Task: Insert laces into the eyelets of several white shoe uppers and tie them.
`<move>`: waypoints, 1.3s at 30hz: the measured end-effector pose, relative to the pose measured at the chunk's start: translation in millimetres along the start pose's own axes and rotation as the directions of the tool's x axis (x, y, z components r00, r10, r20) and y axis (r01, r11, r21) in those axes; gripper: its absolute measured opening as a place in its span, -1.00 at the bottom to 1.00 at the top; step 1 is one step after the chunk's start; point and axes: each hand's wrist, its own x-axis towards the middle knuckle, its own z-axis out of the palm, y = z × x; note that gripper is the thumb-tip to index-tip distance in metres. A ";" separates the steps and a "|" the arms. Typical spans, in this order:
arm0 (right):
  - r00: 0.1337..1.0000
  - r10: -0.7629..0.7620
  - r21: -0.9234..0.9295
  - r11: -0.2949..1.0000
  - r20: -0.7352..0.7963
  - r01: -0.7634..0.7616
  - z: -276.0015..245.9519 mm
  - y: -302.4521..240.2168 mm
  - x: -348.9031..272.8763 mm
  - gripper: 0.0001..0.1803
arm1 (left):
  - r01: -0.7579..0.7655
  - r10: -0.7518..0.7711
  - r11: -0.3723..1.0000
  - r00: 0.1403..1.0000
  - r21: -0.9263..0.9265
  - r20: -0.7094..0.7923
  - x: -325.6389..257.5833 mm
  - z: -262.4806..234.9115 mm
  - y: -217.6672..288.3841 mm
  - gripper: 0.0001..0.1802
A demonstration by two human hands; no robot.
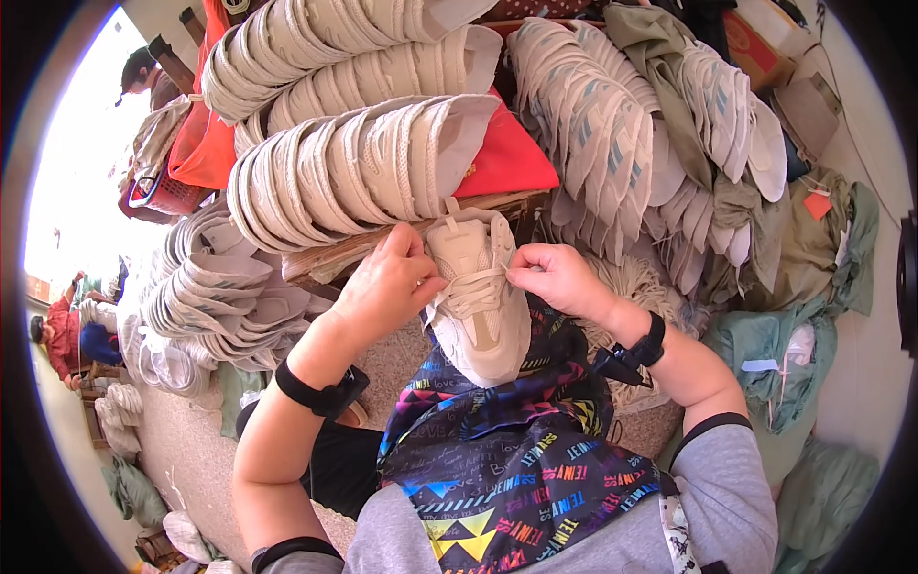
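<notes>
A cream sneaker (483, 335) rests in my lap against the bench edge, toe toward me, its tongue upright at the far end. Pale shoelaces (475, 292) cross over the tongue. My right hand (555, 277) pinches a lace at the right row of eyelets. At the sneaker's left side, my left hand (392, 273) has its fingers curled together by the eyelets; what they grip is hidden.
Nested rows of cream shoe uppers (335, 177) lie on a wooden bench (335, 253) just beyond the sneaker. More stacked uppers (210, 277) stand left and others (593, 124) right. Laces (636, 287) hang in a bundle at right. Green bags (770, 349) sit farther right. Two people are in the left background.
</notes>
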 end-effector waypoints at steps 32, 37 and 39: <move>0.978 -0.207 -0.180 0.963 -0.005 0.203 1.5 -7.5 22.1 -0.82 | 0.121 -0.530 0.357 0.842 -0.926 -0.095 -23.0 11.8 43.3 -0.82; 0.998 -0.065 -0.035 0.997 -0.012 0.065 8.8 0.0 19.8 -0.79 | 0.171 -0.515 0.362 0.856 -0.916 -0.043 -22.1 24.3 40.5 -0.82; 0.999 -0.025 0.013 1.000 -0.029 0.026 8.9 -11.4 20.4 -0.79 | 0.173 -0.514 0.371 0.857 -0.912 -0.047 -21.0 28.5 40.2 -0.85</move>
